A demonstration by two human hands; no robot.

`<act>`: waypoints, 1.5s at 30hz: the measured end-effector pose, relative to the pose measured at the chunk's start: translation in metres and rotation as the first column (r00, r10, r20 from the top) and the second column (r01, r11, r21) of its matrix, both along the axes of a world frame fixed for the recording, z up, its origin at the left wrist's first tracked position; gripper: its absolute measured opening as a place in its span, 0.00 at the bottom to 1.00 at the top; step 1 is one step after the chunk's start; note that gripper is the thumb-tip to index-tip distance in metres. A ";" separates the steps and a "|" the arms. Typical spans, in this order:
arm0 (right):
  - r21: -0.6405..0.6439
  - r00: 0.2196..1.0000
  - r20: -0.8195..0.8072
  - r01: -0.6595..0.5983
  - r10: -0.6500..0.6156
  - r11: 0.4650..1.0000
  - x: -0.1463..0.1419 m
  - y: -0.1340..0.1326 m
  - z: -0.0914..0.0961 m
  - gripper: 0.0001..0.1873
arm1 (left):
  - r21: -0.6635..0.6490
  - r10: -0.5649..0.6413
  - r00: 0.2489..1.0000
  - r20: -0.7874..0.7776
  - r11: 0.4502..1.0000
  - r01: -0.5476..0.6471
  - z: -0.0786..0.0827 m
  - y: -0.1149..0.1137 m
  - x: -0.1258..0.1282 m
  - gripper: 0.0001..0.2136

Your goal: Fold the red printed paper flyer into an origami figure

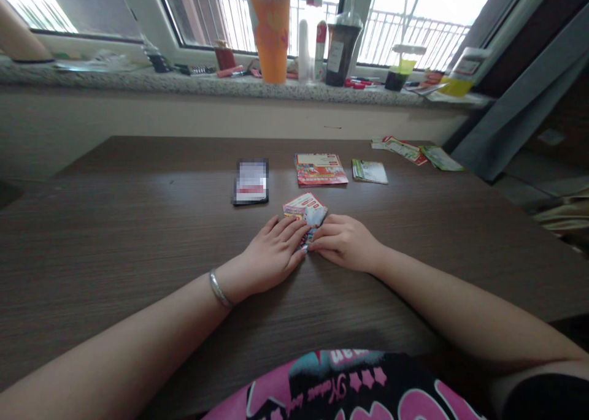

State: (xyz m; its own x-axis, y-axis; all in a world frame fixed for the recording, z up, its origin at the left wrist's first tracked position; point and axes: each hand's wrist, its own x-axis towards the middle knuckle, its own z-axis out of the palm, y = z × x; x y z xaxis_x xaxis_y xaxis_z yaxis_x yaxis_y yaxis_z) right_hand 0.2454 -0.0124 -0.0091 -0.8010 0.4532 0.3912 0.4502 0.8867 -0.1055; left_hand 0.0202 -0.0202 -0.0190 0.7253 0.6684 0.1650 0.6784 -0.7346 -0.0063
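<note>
The flat left hand rests on light, bendy-looking papers, probably best held at the near edge, where the right hand pinches.

Likely a home: cluttered windowsill, curtain, desk

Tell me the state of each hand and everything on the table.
Cards: overlapping, partly covered.
Left hand: palm down, fingers over the cards.
Right hand: bent, fingertips at the cards.
Red leaflets: stacked, flat.
Green papers: stacked, flat.
Far papers: loosely spread.
Dark-edged item: flat, face pixelated.
</note>
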 end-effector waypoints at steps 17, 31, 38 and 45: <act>0.039 0.996 0.079 0.048 -0.051 0.998 -0.007 -0.005 0.002 0.12 | -0.012 -0.016 1.000 -0.003 1.000 0.016 0.000 0.001 -0.004 0.24; 0.014 0.967 0.065 0.247 -0.247 0.969 0.011 0.015 0.000 0.12 | -0.042 -0.008 1.000 -0.014 0.999 0.007 0.006 -0.003 -0.006 0.25; -0.011 0.919 0.043 0.392 -0.391 0.920 0.019 0.022 -0.003 0.11 | -0.048 -0.009 1.000 -0.012 0.999 0.009 0.008 -0.005 -0.005 0.25; -0.019 0.844 0.066 0.534 -0.532 0.845 0.019 0.023 0.000 0.13 | -0.067 0.007 1.000 -0.021 0.998 -0.008 0.009 -0.004 -0.004 0.25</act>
